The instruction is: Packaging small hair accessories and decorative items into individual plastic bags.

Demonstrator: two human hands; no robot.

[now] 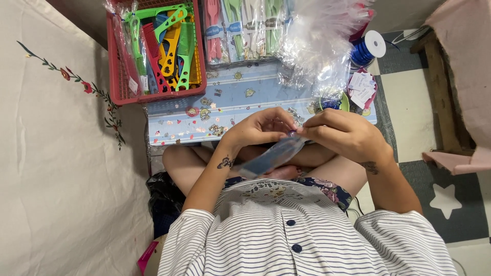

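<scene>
My left hand [261, 127] and my right hand [342, 134] meet over my lap, both pinching the top end of a blue comb in a clear plastic sleeve [271, 157]. The sleeved comb slants down toward my left forearm, above my crossed legs. My fingertips touch at the sleeve's opening near a small purple bit, which is too small to tell apart. A low blue patterned table [235, 105] lies just beyond my hands.
A red basket [116, 76] of several coloured combs stands at the table's far left. Packed combs in clear sleeves [240, 28] lie behind, beside a pile of empty clear bags [317, 46]. A blue ribbon spool [365, 50] and paper tags [360, 89] sit right. A white embroidered cloth [56, 153] hangs left.
</scene>
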